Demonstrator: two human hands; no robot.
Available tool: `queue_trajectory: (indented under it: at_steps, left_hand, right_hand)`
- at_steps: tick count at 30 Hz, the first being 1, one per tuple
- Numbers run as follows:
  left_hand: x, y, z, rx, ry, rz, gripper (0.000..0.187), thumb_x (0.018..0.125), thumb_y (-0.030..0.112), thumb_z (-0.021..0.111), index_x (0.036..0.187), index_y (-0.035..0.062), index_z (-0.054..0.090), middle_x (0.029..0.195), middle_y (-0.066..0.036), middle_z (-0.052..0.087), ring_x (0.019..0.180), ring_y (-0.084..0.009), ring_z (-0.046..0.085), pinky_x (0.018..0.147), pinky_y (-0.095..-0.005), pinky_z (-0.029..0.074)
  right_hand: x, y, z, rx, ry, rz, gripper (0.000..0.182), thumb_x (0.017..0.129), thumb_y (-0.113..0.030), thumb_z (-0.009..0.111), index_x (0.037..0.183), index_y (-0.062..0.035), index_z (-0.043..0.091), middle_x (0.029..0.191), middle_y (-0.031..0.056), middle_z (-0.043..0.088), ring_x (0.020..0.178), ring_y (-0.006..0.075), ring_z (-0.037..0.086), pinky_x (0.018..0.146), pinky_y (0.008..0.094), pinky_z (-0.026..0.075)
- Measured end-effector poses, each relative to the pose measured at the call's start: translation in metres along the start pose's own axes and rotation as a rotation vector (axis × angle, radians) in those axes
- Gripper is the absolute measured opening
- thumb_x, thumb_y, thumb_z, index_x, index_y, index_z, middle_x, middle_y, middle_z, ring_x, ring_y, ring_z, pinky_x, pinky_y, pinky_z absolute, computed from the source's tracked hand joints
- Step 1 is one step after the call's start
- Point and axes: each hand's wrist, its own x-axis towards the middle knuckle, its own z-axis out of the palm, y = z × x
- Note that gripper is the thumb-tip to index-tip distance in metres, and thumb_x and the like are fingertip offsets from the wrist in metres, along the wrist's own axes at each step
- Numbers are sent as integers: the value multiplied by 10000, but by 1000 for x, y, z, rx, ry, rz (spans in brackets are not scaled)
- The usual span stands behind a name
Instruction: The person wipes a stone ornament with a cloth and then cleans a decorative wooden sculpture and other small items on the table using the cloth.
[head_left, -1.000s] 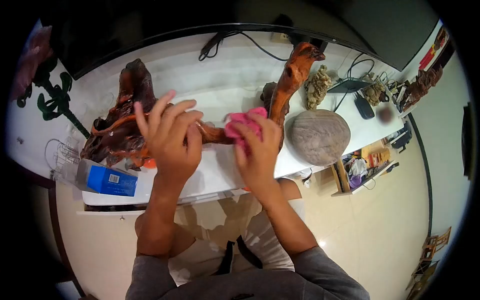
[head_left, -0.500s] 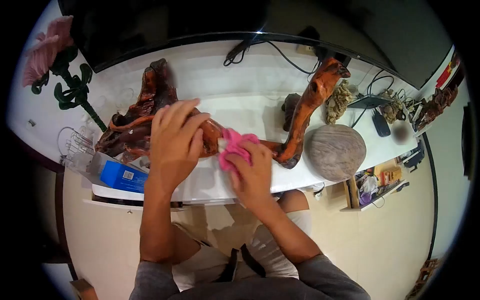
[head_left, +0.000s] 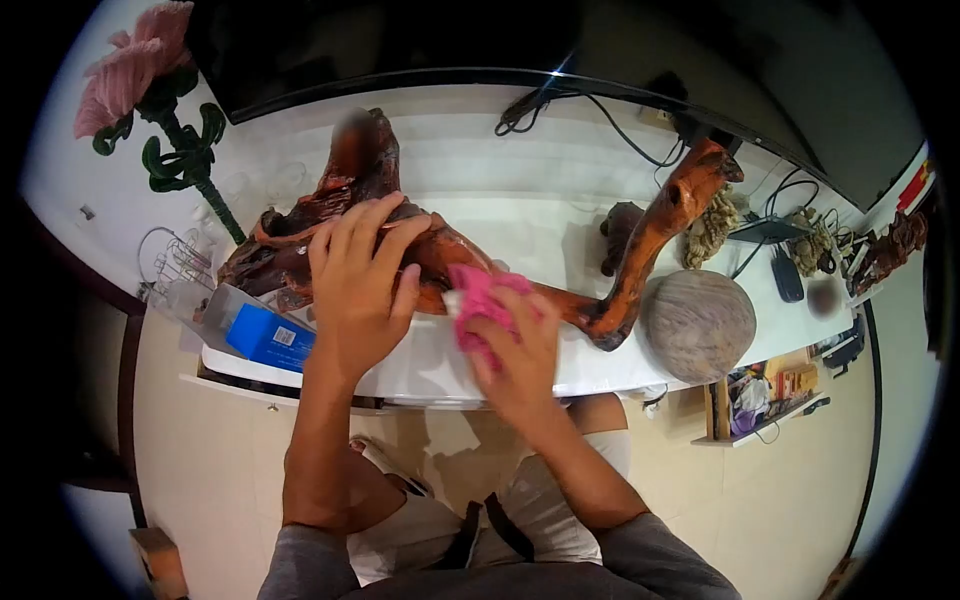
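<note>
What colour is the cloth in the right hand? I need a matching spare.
Pink, seen in the head view: the cloth is under the right hand.

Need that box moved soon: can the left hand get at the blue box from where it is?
Probably yes. The left hand rests on the reddish root carving, and the blue box lies just beside it at the table's near edge, nothing between.

Cloth (head_left: 478, 300) was bright pink, driftwood carving (head_left: 640, 240) glossy reddish-orange with dark patches, box (head_left: 270, 338) blue, round stone (head_left: 698, 323) streaked grey-brown, counter (head_left: 480, 215) white.
</note>
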Motion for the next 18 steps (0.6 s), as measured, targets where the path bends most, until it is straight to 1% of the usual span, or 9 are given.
queue_trajectory:
  at_steps: [2,5,9,10,13,14,16,18]
  left_hand:
    - [1,-1,1,-6,14,4,458,788,103,653,1243,126,614,1373,-110,535,1281,-324,471,1100,-490,256]
    - [-1,1,3,11,28,-10,459,777,100,659,1233,129,620,1364,-105,542,1276,-317,476,1098,-485,258]
    - [-1,1,7,30,53,-7,452,770,99,665,1220,130,627,1352,-100,551,1266,-311,484,1095,-481,262]
    - [0,1,8,30,60,-4,449,770,97,665,1216,131,629,1351,-98,553,1265,-310,485,1094,-480,263]
    - [-1,0,10,26,74,-9,438,773,94,665,1208,132,634,1347,-95,558,1262,-309,489,1090,-479,268]
    - [-1,0,10,26,74,-11,433,776,95,662,1207,132,635,1345,-94,560,1259,-310,491,1089,-479,270]
    - [0,-1,9,24,75,-14,423,784,93,654,1205,133,636,1341,-93,563,1254,-312,495,1086,-479,275]
    - [-1,1,8,19,73,-23,413,795,88,641,1205,133,635,1336,-93,567,1249,-313,500,1084,-479,280]
  right_hand:
    - [-10,16,-9,-66,38,30,365,617,-22,774,965,-93,692,1198,103,602,1051,356,528,891,446,451]
    - [7,13,-8,9,87,50,346,624,-20,769,953,-92,689,1160,101,612,1027,347,517,901,436,441]
    - [35,-8,13,106,51,-24,431,649,-24,754,1068,-88,680,1171,94,592,1062,345,502,918,434,428]
    - [34,-10,20,70,54,-2,493,625,-12,737,1105,-113,683,1132,93,607,1051,354,507,944,433,417]
    - [14,-5,15,-30,8,-31,506,617,-13,736,1109,-121,689,1124,86,599,1056,351,502,939,437,416]
    - [4,2,9,-33,1,-23,460,611,-20,741,1059,-119,697,1110,82,597,1063,351,498,929,441,417]
    - [-15,17,-3,-80,20,20,423,608,-25,747,1018,-117,700,1105,81,597,1059,352,502,925,444,418]
    - [-13,19,-4,-90,35,41,368,603,-28,762,956,-109,698,1100,87,599,1054,359,511,924,451,419]
